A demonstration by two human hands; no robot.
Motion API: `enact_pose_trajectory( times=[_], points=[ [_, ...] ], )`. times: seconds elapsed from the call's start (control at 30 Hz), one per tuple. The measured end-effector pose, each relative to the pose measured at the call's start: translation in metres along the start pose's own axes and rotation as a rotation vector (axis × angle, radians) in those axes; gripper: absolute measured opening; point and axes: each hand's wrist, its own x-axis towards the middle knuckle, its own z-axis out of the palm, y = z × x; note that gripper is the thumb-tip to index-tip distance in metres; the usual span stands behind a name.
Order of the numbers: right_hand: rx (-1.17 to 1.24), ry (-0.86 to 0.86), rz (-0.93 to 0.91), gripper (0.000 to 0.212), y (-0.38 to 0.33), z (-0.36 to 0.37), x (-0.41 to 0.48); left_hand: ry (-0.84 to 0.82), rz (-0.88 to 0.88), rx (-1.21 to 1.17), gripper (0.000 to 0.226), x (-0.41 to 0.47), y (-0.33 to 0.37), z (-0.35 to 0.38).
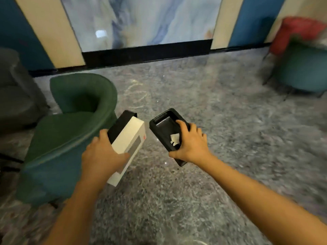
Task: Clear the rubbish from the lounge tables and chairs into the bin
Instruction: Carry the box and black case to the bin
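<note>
My left hand (101, 154) grips a white cardboard box (130, 140) with a black inner part sticking out of its far end, held tilted above the floor. My right hand (190, 144) holds a black plastic tray (163, 123), fingers curled over its rim. A small crumpled scrap of white paper (174, 139) lies inside the tray near my fingers. Both items hang in the air side by side, a little apart. No bin shows in the blurred view.
A green tub armchair (70, 124) stands at my left, close to the box. A grey seat (16, 96) sits at the far left. At the far right a teal chair (304, 71) carries something red (299, 30). Grey marbled floor (221, 121) spreads ahead to the wall.
</note>
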Motion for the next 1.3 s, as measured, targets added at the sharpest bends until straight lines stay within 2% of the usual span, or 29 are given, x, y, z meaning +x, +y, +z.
enact_pose_trajectory(
  times=[0.2,0.43,0.63,0.87,1.03,1.3],
  points=[
    [-0.013,0.2,0.402,0.105,0.161,-0.117,-0.044,-0.162,0.307,-0.012,0.073,0.015,0.203,0.055],
    [-0.033,0.362,0.84,0.106,0.333,-0.211,-0.097,-0.407,0.684,-0.064,0.06,0.014,0.442,0.146],
    [-0.079,0.491,1.168,0.105,0.458,-0.295,-0.133,-0.561,0.985,-0.078,0.059,-0.012,0.651,0.214],
    [-0.025,0.588,1.486,0.103,0.612,-0.339,-0.196,-0.707,1.247,-0.105,0.073,-0.094,0.84,0.33],
    [-0.011,0.662,1.61,0.105,0.766,-0.379,-0.226,-0.739,1.328,-0.107,0.073,-0.153,0.982,0.433],
    [-0.058,0.631,1.573,0.105,1.016,-0.527,-0.219,-0.757,1.252,-0.111,0.067,-0.192,1.248,0.533]
  ],
)
